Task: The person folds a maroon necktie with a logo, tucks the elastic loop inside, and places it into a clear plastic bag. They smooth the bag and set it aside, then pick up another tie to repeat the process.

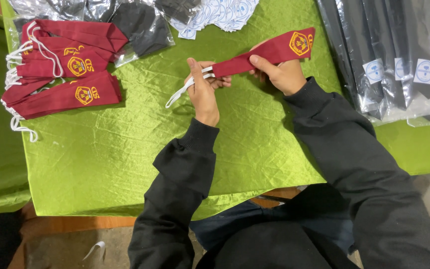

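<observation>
Head view looks down on a table draped in a crinkled green cloth (125, 164), where both hands work on one maroon tie (262, 56) held just above the surface near the far middle. The left hand (202, 89) is closed at the tie's narrow end, fingers pinched where the white elastic strap (182, 92) joins the fabric; the strap's loop hangs loose toward the cloth. The right hand (279, 72) is closed on the tie's middle, thumb on top, with the wide end and its yellow embroidered crest (299, 43) sticking out beyond it. The tie looks light, soft and limp, likely to droop wherever it is unsupported, so a two-point hold as shown seems sensible: one pinch at the stitched narrow end, one on the flat body. The elastic probably stretches and could snap back or twist if pulled alone. To the far left lies a pile of similar maroon ties (60, 74) with white straps, well apart from the hands. Clear bags of dark ties (399, 55) lie at the far right, more bagged dark items (135, 25) at the top.
</observation>
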